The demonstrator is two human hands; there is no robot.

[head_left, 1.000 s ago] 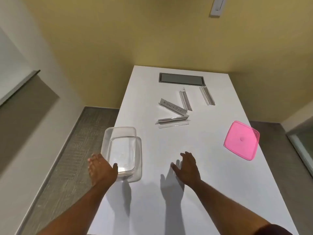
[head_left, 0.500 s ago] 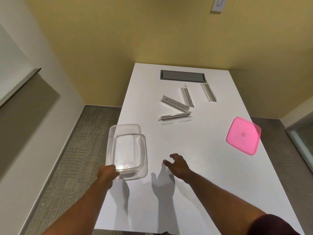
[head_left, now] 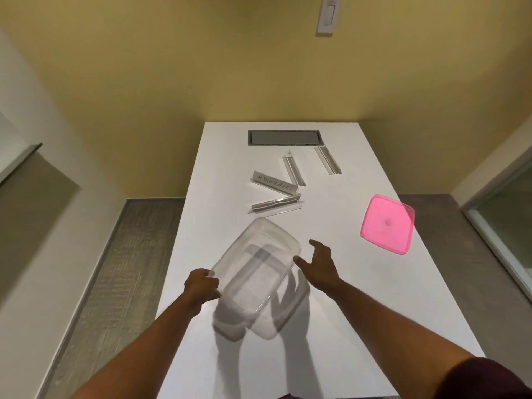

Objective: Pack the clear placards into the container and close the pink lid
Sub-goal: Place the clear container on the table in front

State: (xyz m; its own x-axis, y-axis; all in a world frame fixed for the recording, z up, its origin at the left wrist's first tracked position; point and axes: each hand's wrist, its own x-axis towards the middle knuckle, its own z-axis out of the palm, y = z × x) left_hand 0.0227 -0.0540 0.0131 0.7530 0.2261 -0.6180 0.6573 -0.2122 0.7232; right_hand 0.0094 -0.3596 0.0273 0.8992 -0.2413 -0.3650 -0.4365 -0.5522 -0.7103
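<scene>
Single head-worn wide view, forward and steeply down over the white table.

A small office meeting room. A long white table stands end-on against a plain yellow wall and carries a recessed grey cable hatch near its far end. Clear desk placards, one bearing a handwritten name, lie on the table. A white wall switch is mounted above, grey carpet covers the floor, and a glazed panel stands at the right.
</scene>
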